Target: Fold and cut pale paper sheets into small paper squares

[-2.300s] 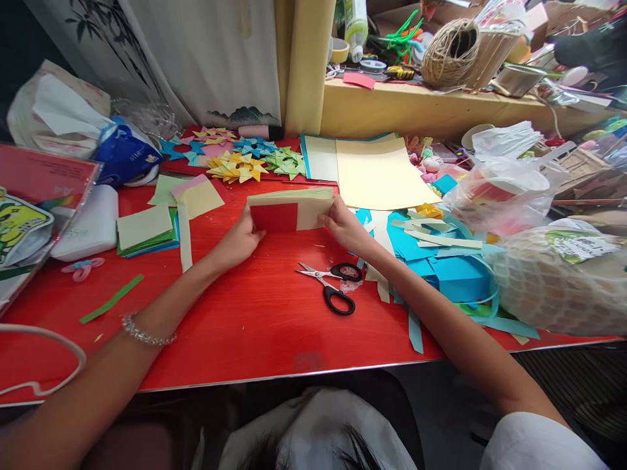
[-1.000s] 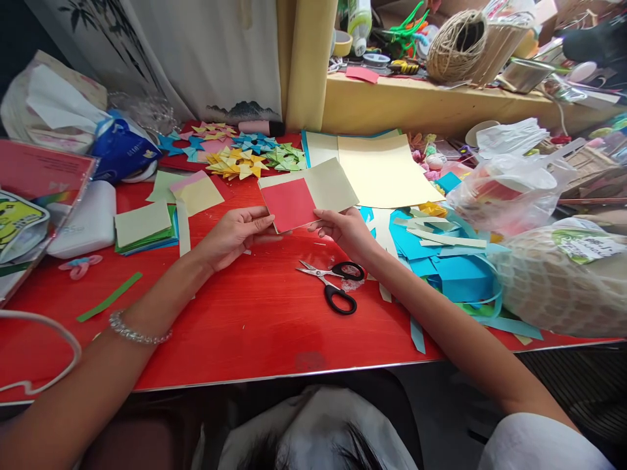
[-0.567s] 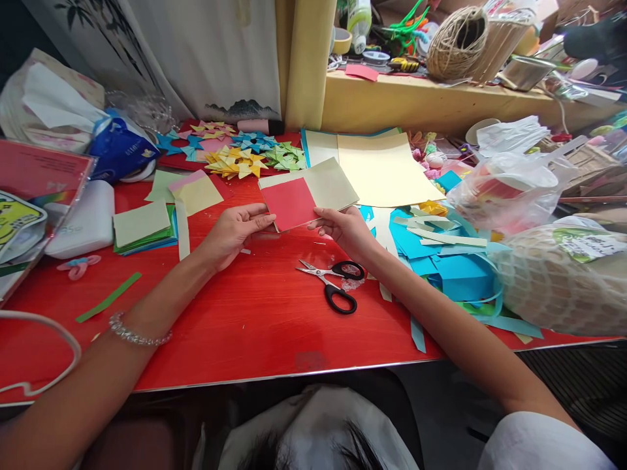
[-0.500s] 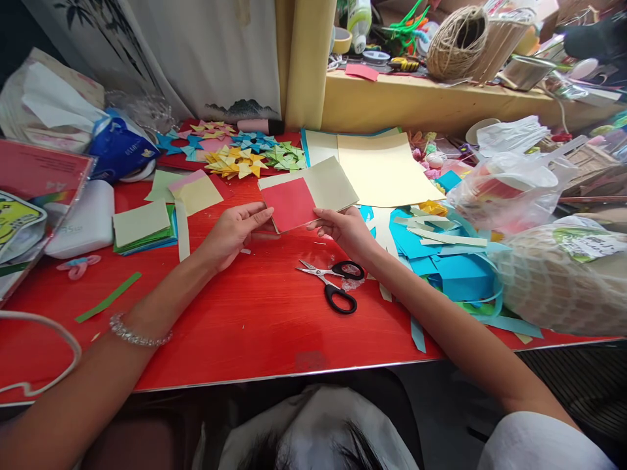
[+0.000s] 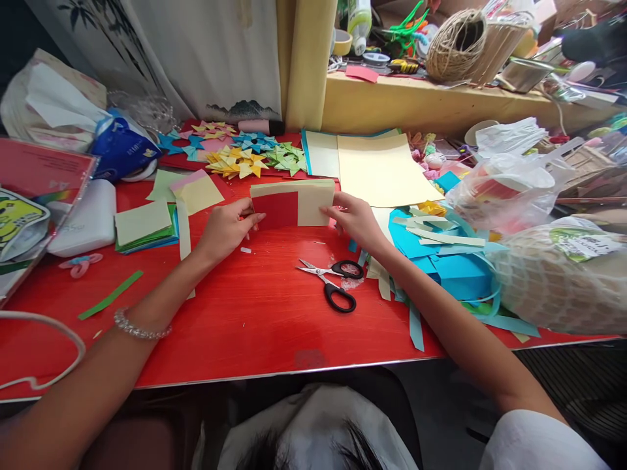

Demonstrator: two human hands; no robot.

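Between my two hands, just above the red table (image 5: 235, 339), stands a cream paper sheet (image 5: 313, 205) with a red paper square (image 5: 275, 210) against its left part. My left hand (image 5: 228, 232) pinches the left edge, thumb on the red square. On the right edge, my right hand (image 5: 355, 219) is closed with its thumb in front of the cream sheet. Black-handled scissors (image 5: 333, 281) lie partly open on the table below the papers. The fingers behind the papers are partly hidden.
Left of my hands lie a stack of paper squares (image 5: 144, 225) and a green strip (image 5: 112, 295). Folded paper stars (image 5: 240, 160) and large cream sheets (image 5: 382, 170) are behind. Blue paper scraps (image 5: 441, 254) and a netted bag (image 5: 563, 281) crowd the right side.
The papers went from lying tilted at an angle to standing level, their lower edge toward the table. My right hand shifted to the cream sheet's right edge; my left moved slightly left.
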